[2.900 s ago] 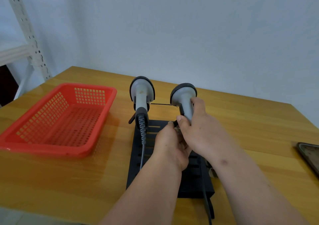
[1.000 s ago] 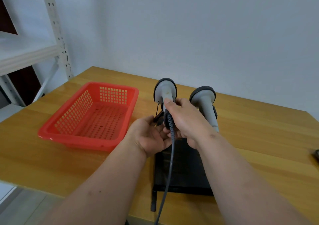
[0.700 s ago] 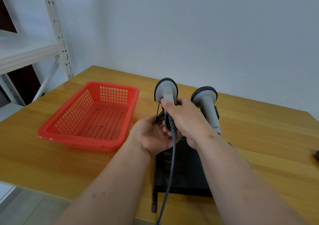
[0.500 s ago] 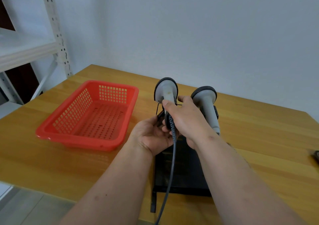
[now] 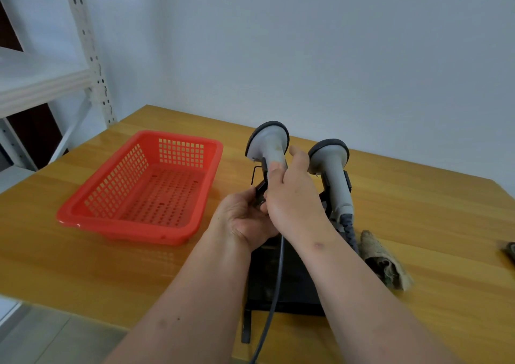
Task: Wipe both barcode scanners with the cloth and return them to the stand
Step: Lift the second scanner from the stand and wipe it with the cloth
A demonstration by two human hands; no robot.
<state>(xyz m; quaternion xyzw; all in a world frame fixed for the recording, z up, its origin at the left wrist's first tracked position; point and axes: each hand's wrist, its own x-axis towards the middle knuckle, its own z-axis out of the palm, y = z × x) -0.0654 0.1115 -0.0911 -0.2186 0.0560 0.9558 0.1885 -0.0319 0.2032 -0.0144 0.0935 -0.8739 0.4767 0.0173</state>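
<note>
Holding the left scanner [image 5: 269,146], the right hand [image 5: 292,196] loosens its fingers [image 5: 274,168]; left hand [image 5: 245,218] grips the stand [image 5: 289,277] below.

2 forearms enter from the bottom edge of the head view, both bare to the limit of the picture; no sleeve, glove, watch, ring or strap is visible on either. The left hand [image 5: 245,218] and the right hand [image 5: 292,196] are likewise uncovered. The right forearm carries 1 small dark mark just below the wrist. The left forearm shows a few faint small spots along its upper surface. Fingernails visible on the right hand are short and unpainted. The rest of the person lies outside the picture.
</note>
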